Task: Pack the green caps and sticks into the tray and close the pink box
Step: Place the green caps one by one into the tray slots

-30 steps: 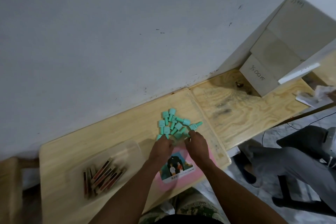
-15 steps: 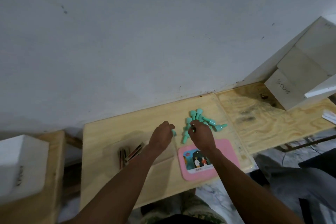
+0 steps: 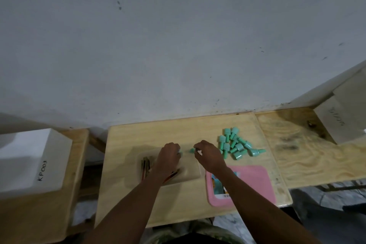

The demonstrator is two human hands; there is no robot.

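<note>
Wooden table [image 3: 138,200] against a grey wall, with both hands above a clear tray [image 3: 193,172].
The left hand [image 3: 168,157] and the right hand [image 3: 208,155] each pinch one green cap [image 3: 191,150] over the tray holding sticks [image 3: 145,165]; remaining green caps [image 3: 236,145] lie right, pink box [image 3: 255,182] nearer.

My left hand [image 3: 168,155] and right hand [image 3: 209,154] hover over the clear tray [image 3: 193,172] on the bench [image 3: 126,194], each pinching a green cap [image 3: 191,150]. Sticks [image 3: 145,166] lie in the tray; a green cap pile [image 3: 236,145] sits beyond the pink box [image 3: 255,182].
</note>
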